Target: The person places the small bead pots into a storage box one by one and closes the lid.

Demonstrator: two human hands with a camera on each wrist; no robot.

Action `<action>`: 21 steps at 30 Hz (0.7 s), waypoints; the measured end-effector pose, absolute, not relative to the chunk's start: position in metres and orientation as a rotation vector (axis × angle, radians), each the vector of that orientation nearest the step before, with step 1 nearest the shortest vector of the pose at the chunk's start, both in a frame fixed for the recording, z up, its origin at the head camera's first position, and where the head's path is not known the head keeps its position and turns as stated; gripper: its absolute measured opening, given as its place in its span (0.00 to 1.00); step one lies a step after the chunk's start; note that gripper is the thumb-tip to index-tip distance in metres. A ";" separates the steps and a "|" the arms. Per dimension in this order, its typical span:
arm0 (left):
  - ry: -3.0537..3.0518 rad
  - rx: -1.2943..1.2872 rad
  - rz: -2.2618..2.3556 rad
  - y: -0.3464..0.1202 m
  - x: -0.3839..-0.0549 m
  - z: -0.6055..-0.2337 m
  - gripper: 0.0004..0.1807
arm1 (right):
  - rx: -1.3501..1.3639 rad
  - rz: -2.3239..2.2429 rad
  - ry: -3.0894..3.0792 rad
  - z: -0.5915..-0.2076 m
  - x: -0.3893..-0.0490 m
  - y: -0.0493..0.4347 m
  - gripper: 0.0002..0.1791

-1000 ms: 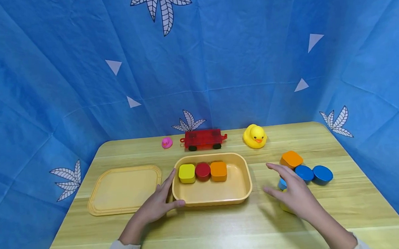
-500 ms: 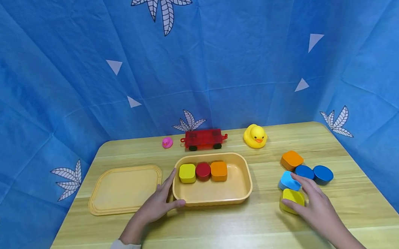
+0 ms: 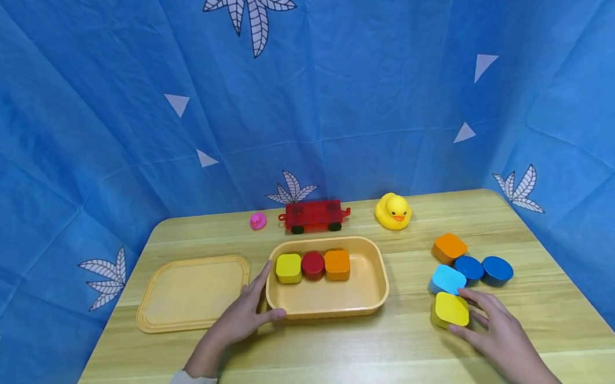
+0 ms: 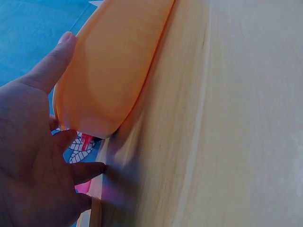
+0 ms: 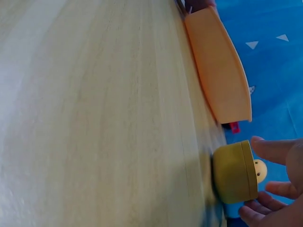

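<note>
A light orange plastic tub (image 3: pixel 339 297) holds a row of a yellow block (image 3: pixel 288 267), a round red block (image 3: pixel 313 265) and an orange block (image 3: pixel 337 264). My left hand (image 3: pixel 245 314) rests against the tub's left end, fingers spread, thumb along its near side. On the right, my right hand (image 3: pixel 497 330) pinches a yellow rounded-square block (image 3: pixel 451 310) between thumb and fingers at opposite corners. In the right wrist view, that yellow block (image 5: pixel 233 172) shows a seam near its top and stands close to the tabletop. A light blue block (image 3: pixel 446 279) sits right behind it.
Farther right are an orange block (image 3: pixel 449 247) and two round blue blocks (image 3: pixel 498 269). A flat tan lid (image 3: pixel 193 293) lies left of the tub. Along the back stand a pink duck (image 3: pixel 258 220), a red wheeled cart (image 3: pixel 314 215) and a yellow duck (image 3: pixel 394 211).
My right hand has moved right and down from beside the tub to the yellow block, and its thumb and fingers have closed on it. The left hand stays at the tub.
</note>
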State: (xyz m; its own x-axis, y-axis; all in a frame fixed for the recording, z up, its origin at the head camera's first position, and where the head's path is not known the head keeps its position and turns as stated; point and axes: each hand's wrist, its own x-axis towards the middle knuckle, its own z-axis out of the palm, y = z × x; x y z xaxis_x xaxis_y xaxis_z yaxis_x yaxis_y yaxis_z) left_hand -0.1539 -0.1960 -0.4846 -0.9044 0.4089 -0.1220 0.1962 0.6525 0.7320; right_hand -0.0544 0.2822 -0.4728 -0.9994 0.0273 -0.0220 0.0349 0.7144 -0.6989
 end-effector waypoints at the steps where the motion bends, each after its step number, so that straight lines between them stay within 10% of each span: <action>1: 2.596 0.485 1.103 -0.196 -0.154 -0.485 0.60 | 0.053 -1.186 2.900 -0.474 -0.054 0.282 0.43; 21: 2.606 0.482 1.088 -0.195 -0.153 -0.484 0.61 | 0.067 -1.136 2.894 -0.477 -0.059 0.289 0.38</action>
State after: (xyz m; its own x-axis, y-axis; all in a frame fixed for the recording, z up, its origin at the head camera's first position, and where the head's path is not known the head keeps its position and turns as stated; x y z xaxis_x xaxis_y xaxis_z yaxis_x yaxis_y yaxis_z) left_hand -0.1534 -0.1953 -0.4840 -0.9066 0.4037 -0.1232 0.1962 0.6616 0.7238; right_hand -0.0588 0.2886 -0.4772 -0.9986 0.0283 -0.0455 0.0517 0.7324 -0.6789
